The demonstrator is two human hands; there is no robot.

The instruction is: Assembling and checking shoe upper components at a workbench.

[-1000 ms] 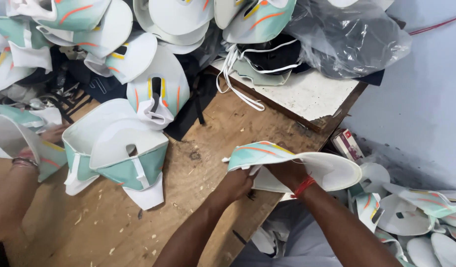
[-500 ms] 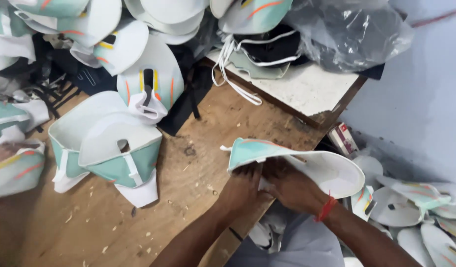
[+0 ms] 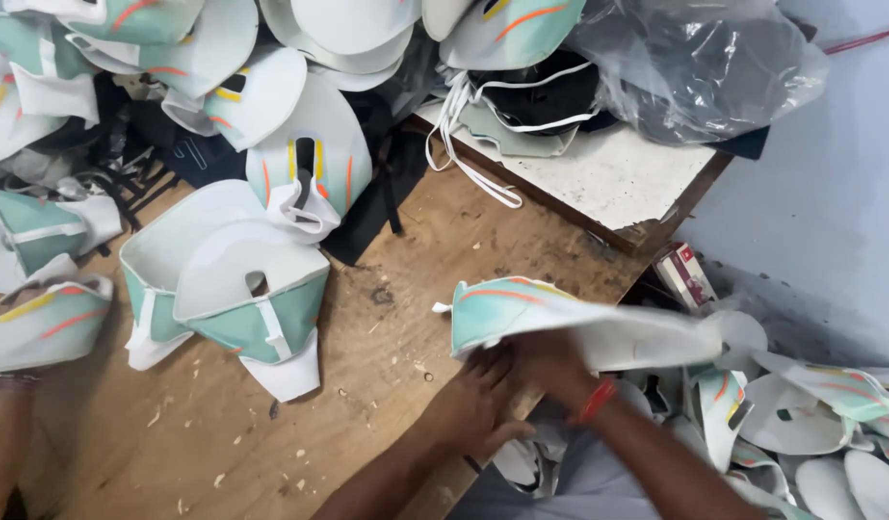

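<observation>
I hold a curved white and teal padded piece [image 3: 570,323] with an orange stripe over the front edge of the wooden table [image 3: 406,289]. My left hand [image 3: 473,409] grips its teal end from below, at the table's edge. My right hand [image 3: 552,371], with a red band at the wrist, is tucked under the middle of the piece. The piece's white end reaches out to the right, beyond the table. It looks blurred from motion.
Two nested teal and white pieces [image 3: 233,289] lie on the table's left half. Several more are heaped along the back [image 3: 310,144] and on the floor at right [image 3: 810,414]. A clear plastic bag [image 3: 695,67] sits on a white board [image 3: 618,173]. Another person's arm [image 3: 6,443] shows at the bottom left.
My hands have drawn close together under the piece, and it has tilted flatter and stretched to the right. The other person's hand at the left has dropped lower in view.
</observation>
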